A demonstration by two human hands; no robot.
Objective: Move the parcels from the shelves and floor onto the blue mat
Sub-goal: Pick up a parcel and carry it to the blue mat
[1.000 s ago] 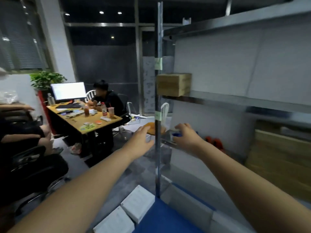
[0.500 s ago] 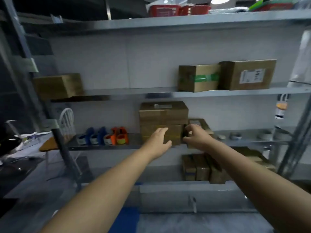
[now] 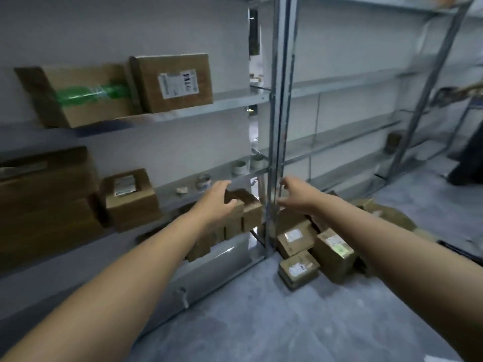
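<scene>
Outstretched, loose-fingered: left grip (image 3: pixel 217 202) and right grip (image 3: pixel 298 194), either side of shelf post (image 3: pixel 276 126); parcels (image 3: pixel 298 239) piled on floor (image 3: pixel 261 322) beneath; more boxes (image 3: pixel 146 74) on upper shelf (image 3: pixel 235 102).

shelf parcels (image 3: pixel 172 82): brown cardboard, upright | floor parcels (image 3: pixel 298 269): labelled, seemingly jumbled heap

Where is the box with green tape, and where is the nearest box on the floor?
box with green tape (image 3: pixel 88 93), head view, on the tape band.
nearest box on the floor (image 3: pixel 298 269), head view, on its label.
</scene>
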